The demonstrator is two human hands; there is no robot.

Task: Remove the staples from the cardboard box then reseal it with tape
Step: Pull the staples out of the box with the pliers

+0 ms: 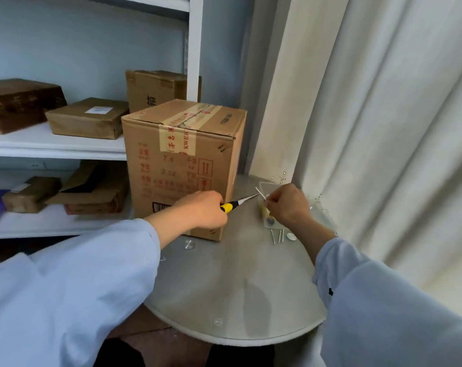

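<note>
Left hand (pixel 203 209) at frame centre grips a yellow-handled tool (pixel 239 203), tip pointing right toward a staple (pixel 260 193) pinched by the right hand (pixel 287 203); taped box (pixel 183 165) upright behind.

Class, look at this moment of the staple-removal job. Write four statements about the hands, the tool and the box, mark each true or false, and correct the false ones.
1. The left hand grips yellow-handled pliers. True.
2. The right hand is empty. False: it pinches a thin metal staple.
3. The cardboard box stands upright on the round table. True.
4. The box lies open with its flaps up. False: its top is closed, with printed tape across the seam.
</note>
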